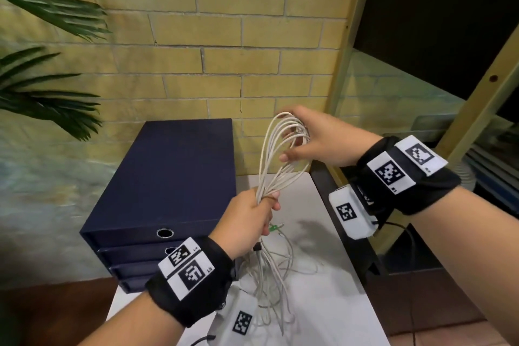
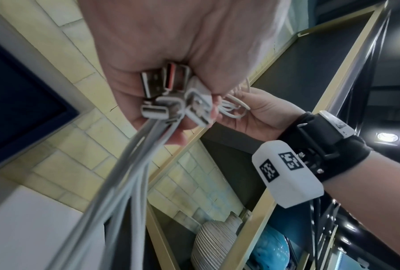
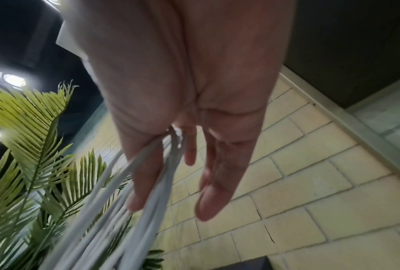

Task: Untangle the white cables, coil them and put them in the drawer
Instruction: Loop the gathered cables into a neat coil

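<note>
Several white cables [image 1: 268, 154] stretch as long loops between my two hands above the table. My left hand [image 1: 250, 213] grips the lower end of the bundle in a fist. In the left wrist view the USB plugs [image 2: 171, 95] poke out of that fist [image 2: 171, 45]. My right hand [image 1: 314, 137] holds the top of the loops between thumb and fingers [image 3: 217, 182], up and to the right. Loose cable tails [image 1: 272, 275] hang from the left hand onto the table. The dark blue drawer unit [image 1: 174, 177] stands to the left, its drawers closed.
The white table [image 1: 325, 275] is small, with the drawer unit on its left part. A black shelf with a gold frame [image 1: 345, 70] stands close on the right, holding a ribbed vase [image 2: 217, 237]. Palm leaves [image 1: 42, 98] reach in from the left. A brick wall [image 1: 224, 36] is behind.
</note>
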